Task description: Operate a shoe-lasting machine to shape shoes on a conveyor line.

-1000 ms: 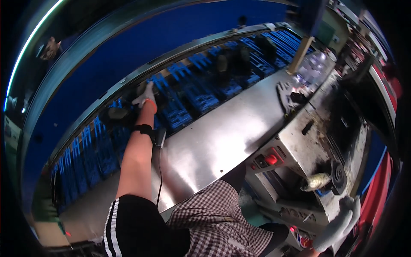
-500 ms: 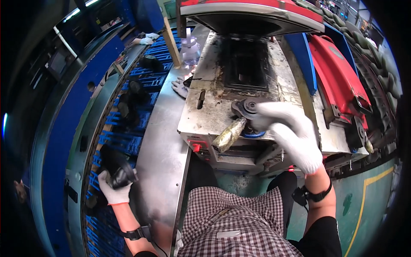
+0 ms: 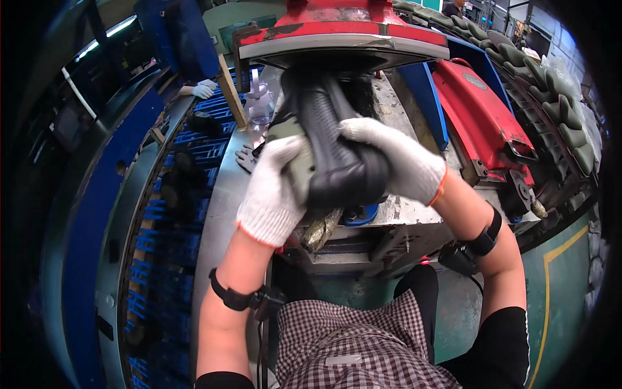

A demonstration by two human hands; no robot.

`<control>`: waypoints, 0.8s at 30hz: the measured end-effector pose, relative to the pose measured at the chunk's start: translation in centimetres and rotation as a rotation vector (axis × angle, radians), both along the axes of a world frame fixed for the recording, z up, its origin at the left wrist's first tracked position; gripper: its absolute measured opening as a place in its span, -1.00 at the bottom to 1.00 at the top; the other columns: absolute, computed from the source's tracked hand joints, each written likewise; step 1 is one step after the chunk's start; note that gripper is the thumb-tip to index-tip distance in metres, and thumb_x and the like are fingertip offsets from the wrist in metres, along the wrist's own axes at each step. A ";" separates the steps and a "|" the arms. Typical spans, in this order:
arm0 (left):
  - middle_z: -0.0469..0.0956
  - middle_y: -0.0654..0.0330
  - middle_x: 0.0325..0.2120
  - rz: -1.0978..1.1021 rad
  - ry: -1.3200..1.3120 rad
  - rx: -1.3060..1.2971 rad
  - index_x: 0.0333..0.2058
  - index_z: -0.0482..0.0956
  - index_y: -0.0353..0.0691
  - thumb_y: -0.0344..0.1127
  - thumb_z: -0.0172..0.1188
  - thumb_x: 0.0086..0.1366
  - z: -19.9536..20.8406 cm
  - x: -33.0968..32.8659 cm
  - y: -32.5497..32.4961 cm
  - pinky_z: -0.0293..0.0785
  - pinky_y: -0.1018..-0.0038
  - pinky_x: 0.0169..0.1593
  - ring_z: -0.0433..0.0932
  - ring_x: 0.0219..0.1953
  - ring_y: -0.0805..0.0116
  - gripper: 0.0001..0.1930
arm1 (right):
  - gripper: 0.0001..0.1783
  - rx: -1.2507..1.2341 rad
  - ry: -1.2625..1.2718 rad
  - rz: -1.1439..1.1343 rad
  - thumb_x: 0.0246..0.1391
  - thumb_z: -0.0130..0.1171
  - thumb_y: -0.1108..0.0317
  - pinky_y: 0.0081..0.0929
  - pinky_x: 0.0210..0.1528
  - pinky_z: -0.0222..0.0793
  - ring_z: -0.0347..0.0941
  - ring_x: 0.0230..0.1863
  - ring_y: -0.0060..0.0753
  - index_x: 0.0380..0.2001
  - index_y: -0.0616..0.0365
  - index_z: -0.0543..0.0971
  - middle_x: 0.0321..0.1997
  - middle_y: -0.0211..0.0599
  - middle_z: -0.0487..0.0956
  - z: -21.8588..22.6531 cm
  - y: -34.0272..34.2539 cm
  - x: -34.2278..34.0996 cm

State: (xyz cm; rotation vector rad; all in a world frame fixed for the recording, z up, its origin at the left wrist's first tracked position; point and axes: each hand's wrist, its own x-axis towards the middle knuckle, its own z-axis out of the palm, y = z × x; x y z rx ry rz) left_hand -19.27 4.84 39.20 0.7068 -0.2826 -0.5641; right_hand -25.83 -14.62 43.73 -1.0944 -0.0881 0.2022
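Black ribbed rubber shoe sole w/ olive upper sits atop the grimy grey metal press bed, tight under the red press head; little room above, open toward the person. Long axis runs front-to-back, far end under the head. Left hand & right hand, white knit gloves, fingers wrapped tight round its near end from both sides

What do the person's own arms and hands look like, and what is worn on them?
Both hands, left hand and right hand, wear white knitted gloves with an orange-trimmed cuff. The forearms are bare. Each wrist carries a black strap: the left wrist strap and the right wrist strap, each with a small black unit and a thin black cable. Black short sleeves cover the upper arms.
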 end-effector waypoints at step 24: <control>0.50 -0.18 0.21 0.766 -1.841 1.063 0.31 0.41 -0.28 -0.04 0.14 0.40 19.0 12.5 -7.0 0.35 0.20 0.35 0.48 0.25 -0.11 -0.39 | 0.28 -1.745 0.016 -0.187 -0.01 0.08 -0.60 -0.13 0.25 0.47 0.55 0.21 0.16 0.53 0.13 0.12 0.29 0.30 0.49 -4.7 -5.6 19.0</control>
